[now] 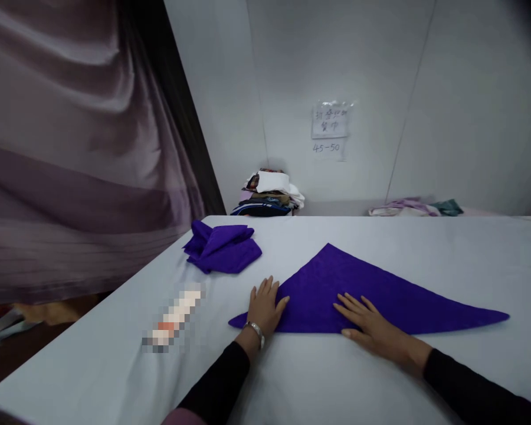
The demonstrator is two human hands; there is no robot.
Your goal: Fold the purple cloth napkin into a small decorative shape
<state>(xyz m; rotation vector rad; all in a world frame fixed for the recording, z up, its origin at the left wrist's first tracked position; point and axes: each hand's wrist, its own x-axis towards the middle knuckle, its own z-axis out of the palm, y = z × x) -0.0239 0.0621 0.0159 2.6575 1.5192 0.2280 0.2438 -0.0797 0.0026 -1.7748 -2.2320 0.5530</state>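
A purple cloth napkin point(318, 289) lies on the white table, folded into a wide triangle with its peak pointing away from me and its long folded edge near me. My left hand point(265, 307) rests flat on its left part, fingers spread and a silver bracelet at the wrist. Toward the middle of the near edge, my right hand point(367, 324) lies palm down with its fingers apart. Neither hand grips the cloth. Beyond my left hand sits a second purple cloth point(223, 248), loosely bunched.
A blurred-out, pale long object point(177, 319) lies on the white-covered table point(469, 254) at left. Stacked clothes point(269, 195) and a flatter fabric heap point(411, 206) sit behind the far edge. Handwritten paper signs point(330, 127) hang on the wall. A pinkish curtain point(71, 147) drapes at left.
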